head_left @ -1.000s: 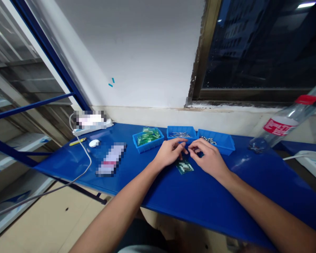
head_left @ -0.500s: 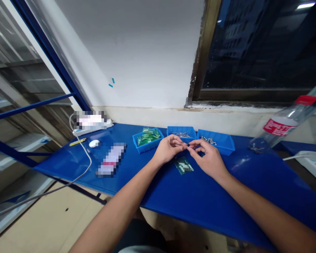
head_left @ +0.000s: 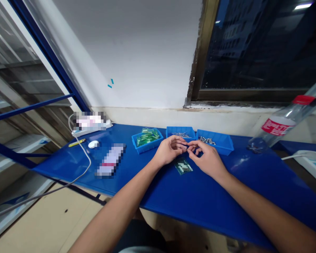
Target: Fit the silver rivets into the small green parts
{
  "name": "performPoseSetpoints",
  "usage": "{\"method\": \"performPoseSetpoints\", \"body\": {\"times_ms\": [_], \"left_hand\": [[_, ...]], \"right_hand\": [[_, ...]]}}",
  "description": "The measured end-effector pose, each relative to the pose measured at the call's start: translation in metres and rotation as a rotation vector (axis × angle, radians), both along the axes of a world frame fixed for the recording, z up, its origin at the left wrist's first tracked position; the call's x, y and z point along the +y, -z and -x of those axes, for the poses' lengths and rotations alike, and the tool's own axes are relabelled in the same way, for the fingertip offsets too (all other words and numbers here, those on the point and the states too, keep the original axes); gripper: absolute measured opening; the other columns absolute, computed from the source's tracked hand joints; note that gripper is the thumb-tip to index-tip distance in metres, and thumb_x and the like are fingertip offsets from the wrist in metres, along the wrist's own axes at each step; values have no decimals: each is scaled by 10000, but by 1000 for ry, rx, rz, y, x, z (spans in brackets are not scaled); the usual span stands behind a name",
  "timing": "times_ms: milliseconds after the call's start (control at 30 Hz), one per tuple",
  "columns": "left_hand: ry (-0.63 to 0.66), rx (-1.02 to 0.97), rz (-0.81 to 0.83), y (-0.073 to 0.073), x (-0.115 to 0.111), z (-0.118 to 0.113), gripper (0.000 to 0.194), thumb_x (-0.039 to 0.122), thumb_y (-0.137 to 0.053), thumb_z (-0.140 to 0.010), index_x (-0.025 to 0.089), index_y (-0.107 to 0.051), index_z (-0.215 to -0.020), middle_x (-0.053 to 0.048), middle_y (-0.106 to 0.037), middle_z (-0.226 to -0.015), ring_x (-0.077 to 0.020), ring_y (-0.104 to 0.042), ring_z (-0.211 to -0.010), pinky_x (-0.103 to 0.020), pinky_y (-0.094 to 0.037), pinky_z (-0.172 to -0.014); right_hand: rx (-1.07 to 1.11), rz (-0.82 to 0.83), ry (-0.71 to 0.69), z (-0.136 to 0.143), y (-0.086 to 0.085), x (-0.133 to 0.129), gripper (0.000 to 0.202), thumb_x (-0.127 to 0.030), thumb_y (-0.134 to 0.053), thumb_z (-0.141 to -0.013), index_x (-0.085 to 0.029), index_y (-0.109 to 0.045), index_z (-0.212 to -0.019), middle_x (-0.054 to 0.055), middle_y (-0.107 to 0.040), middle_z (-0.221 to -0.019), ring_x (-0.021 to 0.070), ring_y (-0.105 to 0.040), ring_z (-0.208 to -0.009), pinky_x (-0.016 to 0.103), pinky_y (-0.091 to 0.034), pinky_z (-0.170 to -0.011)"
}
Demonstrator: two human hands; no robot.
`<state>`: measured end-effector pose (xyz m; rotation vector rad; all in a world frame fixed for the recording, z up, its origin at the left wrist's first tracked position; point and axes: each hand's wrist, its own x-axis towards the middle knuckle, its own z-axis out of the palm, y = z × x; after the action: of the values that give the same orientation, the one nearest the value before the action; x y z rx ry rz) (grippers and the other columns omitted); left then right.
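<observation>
My left hand (head_left: 169,151) and my right hand (head_left: 205,153) meet fingertip to fingertip above the blue table. Between their pinched fingers is a small shiny metal piece (head_left: 185,148), mostly covered, so its exact kind is unclear. Just below them a clear packet (head_left: 183,166) with several small metal parts inside lies flat on the table. Behind the hands stand a blue bin (head_left: 180,129) of thin screw-like metal pieces and another blue bin (head_left: 223,143) of short metal parts. A third blue bin (head_left: 147,146), left of my left hand, holds green packets (head_left: 147,137).
Toward the left lie a phone-like blurred object (head_left: 112,160), a white rounded object (head_left: 93,144), a yellow cutter (head_left: 77,143) and a cable (head_left: 89,160) running from a power strip (head_left: 94,128). At right, a cut plastic bottle (head_left: 276,126) with a red cap stands upside down or tilted.
The hands stay almost in place, fingertips still together. The metal piece between them now shows more, and the right fingers have shifted slightly. The whole view has moved a little.
</observation>
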<state>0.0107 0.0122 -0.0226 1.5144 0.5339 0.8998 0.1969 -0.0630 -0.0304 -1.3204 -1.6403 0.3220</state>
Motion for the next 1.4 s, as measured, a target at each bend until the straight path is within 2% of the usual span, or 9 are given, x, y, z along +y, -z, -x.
{"method": "performPoseSetpoints", "body": {"times_ms": [200, 400, 467, 633, 733, 867, 1100, 1267, 1400], "left_hand": [[-33, -1, -16, -2, -1, 0, 454, 190, -821, -844, 133, -615, -1244, -185, -707, -1298, -197, -765, -1007, -320, -592, -914], [-74, 271, -101, -9, -9, 2, 535, 521, -742, -916, 125, -697, -1273, -81, -778, -847, -169, -722, -687, -261, -571, -664], [-42, 328, -133, -11, -11, 2, 515, 553, -705, -935, 131, -739, -1227, -81, -786, -829, -185, -738, -702, -262, -572, -666], [-62, 273, -199, -7, -9, 2, 360, 423, -749, -917, 128, -781, -1121, -118, -815, -1049, -241, -784, -942, -302, -610, -845], [-90, 223, -224, -3, -5, 3, 452, 270, -731, -921, 148, -680, -1353, -118, -812, -1100, -242, -783, -1032, -330, -609, -930], [-133, 289, -354, -2, -4, 5, 716, 178, -709, -911, 211, -454, -1578, -71, -818, -1052, -204, -790, -945, -311, -611, -897], [-120, 372, -500, -5, -7, 5, 701, 159, -743, -859, 210, -516, -1521, -29, -807, -945, -183, -769, -826, -274, -603, -800], [-135, 278, -466, -8, -8, 4, 642, 127, -742, -861, 196, -558, -1472, -29, -790, -932, -161, -751, -812, -275, -601, -817], [-155, 112, -288, -8, -5, 3, 561, 146, -752, -874, 169, -589, -1411, -85, -783, -1029, -188, -770, -917, -315, -605, -889]], "right_hand": [[-103, -53, -17, -2, -2, 1, 274, -207, -565, -914, -229, -701, -1151, 48, -679, -920, 193, -630, -765, 341, -540, -721], [-27, -26, 54, -3, -2, 1, 170, -265, -613, -924, -226, -679, -1076, 34, -703, -937, 173, -634, -701, 318, -530, -669], [-25, -22, 51, -4, -1, 0, 110, -282, -640, -917, -233, -683, -1005, 26, -725, -940, 166, -631, -679, 313, -525, -660], [-103, -70, -25, -4, -1, 1, 78, -247, -656, -912, -249, -726, -948, 33, -736, -954, 187, -630, -734, 332, -525, -707], [-105, -49, -61, -4, 0, 2, 104, -275, -677, -927, -251, -750, -998, 40, -733, -964, 200, -645, -785, 335, -529, -712], [-39, -29, -41, -4, 1, 3, 159, -340, -651, -972, -240, -761, -1029, 48, -729, -956, 199, -664, -796, 338, -537, -712], [-19, 13, -103, -6, 4, 5, 156, -355, -656, -963, -245, -766, -957, 44, -727, -918, 204, -675, -800, 341, -539, -717], [38, 32, -52, -5, 2, 5, 161, -342, -622, -965, -235, -726, -906, 39, -712, -902, 195, -665, -781, 322, -532, -682], [-23, 23, -55, -6, -1, 2, 213, -364, -572, -1003, -245, -735, -934, 39, -719, -912, 196, -657, -781, 322, -507, -679]]}}
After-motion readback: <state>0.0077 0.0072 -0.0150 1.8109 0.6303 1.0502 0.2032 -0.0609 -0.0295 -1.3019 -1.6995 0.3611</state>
